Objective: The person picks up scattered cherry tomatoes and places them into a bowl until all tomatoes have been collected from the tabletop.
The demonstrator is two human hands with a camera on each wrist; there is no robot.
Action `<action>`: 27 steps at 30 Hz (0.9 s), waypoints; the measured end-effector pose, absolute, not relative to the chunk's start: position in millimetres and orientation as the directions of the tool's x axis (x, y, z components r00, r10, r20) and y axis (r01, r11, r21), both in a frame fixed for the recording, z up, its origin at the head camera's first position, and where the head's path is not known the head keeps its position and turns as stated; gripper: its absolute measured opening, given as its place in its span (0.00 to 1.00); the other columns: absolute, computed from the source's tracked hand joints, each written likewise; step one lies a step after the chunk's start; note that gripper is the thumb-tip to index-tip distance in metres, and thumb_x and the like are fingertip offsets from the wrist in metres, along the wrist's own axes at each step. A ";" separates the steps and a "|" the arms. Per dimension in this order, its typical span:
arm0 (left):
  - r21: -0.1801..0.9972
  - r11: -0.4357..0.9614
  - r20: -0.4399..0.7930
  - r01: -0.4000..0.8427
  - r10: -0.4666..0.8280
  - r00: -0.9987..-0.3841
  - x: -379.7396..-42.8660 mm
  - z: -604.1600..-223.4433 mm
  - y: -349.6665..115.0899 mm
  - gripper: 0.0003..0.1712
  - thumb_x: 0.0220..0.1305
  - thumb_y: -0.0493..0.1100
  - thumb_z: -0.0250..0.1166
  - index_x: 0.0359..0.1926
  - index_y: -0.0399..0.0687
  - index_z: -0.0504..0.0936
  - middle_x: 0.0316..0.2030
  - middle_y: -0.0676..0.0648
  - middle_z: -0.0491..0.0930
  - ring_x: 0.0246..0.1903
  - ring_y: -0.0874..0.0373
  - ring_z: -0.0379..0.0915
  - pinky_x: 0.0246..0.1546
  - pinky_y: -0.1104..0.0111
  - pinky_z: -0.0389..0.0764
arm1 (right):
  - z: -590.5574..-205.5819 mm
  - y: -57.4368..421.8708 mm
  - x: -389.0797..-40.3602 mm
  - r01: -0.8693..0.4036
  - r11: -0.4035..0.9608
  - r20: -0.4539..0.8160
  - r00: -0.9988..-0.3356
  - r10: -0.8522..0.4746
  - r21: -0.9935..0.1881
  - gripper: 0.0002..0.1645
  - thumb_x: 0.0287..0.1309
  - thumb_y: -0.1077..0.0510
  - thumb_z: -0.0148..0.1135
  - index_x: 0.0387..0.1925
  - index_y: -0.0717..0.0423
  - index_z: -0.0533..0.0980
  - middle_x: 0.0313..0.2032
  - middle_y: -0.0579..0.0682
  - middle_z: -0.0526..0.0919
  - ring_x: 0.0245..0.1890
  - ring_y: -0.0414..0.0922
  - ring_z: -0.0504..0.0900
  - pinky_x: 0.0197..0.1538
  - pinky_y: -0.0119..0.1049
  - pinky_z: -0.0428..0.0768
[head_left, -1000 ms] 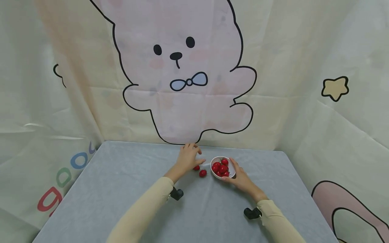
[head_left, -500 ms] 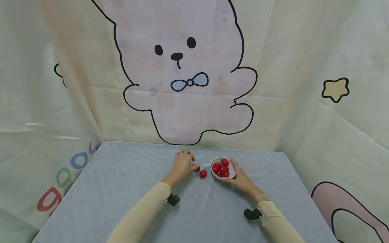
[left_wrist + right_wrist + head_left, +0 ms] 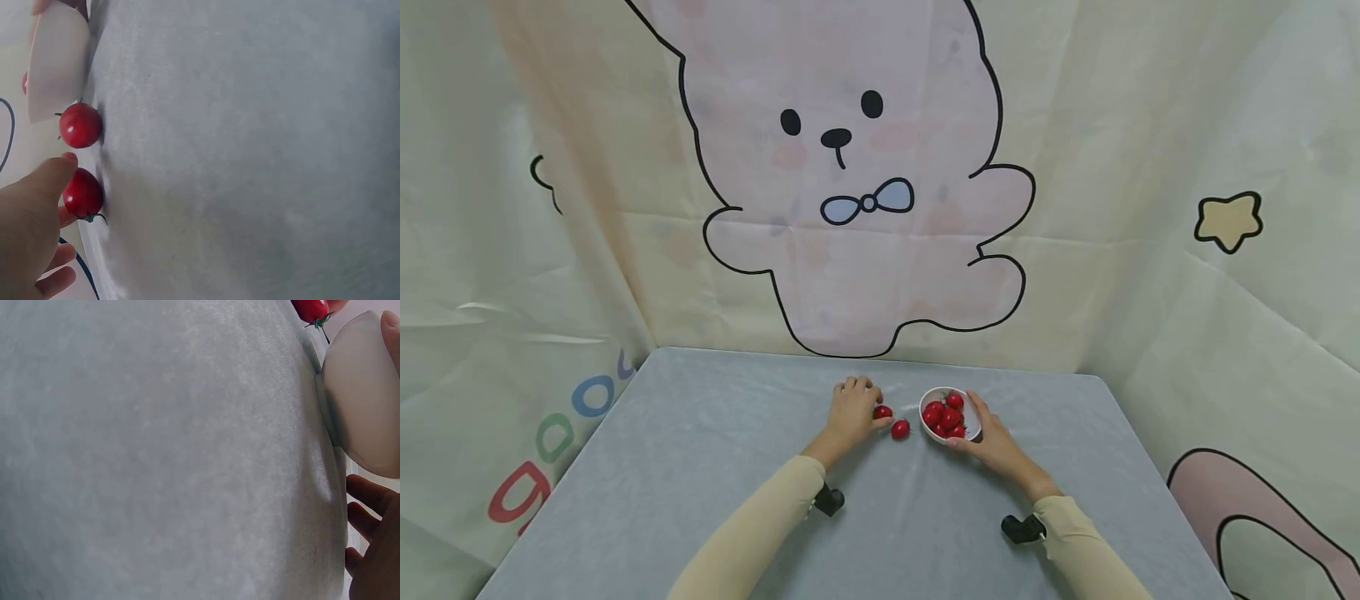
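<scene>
In the head view my left hand [image 3: 848, 417] has its thumb and fingers around a red cherry tomato [image 3: 882, 412]. The left wrist view shows this cherry tomato [image 3: 83, 193] low at the tablecloth, its green stem towards the bottom, with the thumb at one side and a finger partly hidden behind it. Another cherry tomato [image 3: 900, 429] lies between that hand and a white bowl [image 3: 976, 423]. Several cherry tomatoes [image 3: 951, 417] fill much of the bowl. My right hand [image 3: 1000, 446] holds the bowl by its right side, thumb at the near rim and fingers on the far side.
A grey-blue cloth covers the table [image 3: 700, 467]. Behind it hangs a curtain [image 3: 1075, 275] printed with a cartoon bear, and similar cloth closes off both sides. Black wrist cameras [image 3: 1024, 528] sit under both sleeves.
My left hand has drawn back left and down from above the tomatoes, and its thumb and fingers now come around the left one. The right hand and bowl stay in place.
</scene>
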State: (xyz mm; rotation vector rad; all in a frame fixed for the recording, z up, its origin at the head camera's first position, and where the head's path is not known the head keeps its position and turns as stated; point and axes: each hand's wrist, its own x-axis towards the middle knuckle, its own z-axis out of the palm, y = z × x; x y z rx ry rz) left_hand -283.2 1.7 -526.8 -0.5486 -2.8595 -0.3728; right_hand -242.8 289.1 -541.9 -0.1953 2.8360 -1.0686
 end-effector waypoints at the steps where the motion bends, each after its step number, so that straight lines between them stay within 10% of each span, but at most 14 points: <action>1: 0.205 0.898 0.250 0.390 0.337 -0.908 -283.1 -527.9 1.0 0.24 0.54 0.65 0.71 0.39 0.52 0.84 0.51 0.46 0.79 0.53 0.47 0.72 0.59 0.49 0.72 | -541.9 289.1 -242.8 -0.083 0.746 -0.051 -0.986 -0.156 -0.660 0.66 0.50 0.33 0.70 0.78 0.45 0.43 0.75 0.60 0.56 0.73 0.63 0.59 0.69 0.68 0.61; 27: 0.143 0.941 0.220 0.306 0.271 -0.937 -276.6 -530.9 5.6 0.29 0.52 0.70 0.69 0.33 0.50 0.84 0.49 0.45 0.79 0.52 0.49 0.71 0.59 0.50 0.71 | -540.4 289.0 -241.9 -0.078 0.739 -0.058 -0.986 -0.157 -0.669 0.66 0.50 0.32 0.70 0.78 0.43 0.42 0.76 0.60 0.54 0.74 0.64 0.58 0.69 0.69 0.60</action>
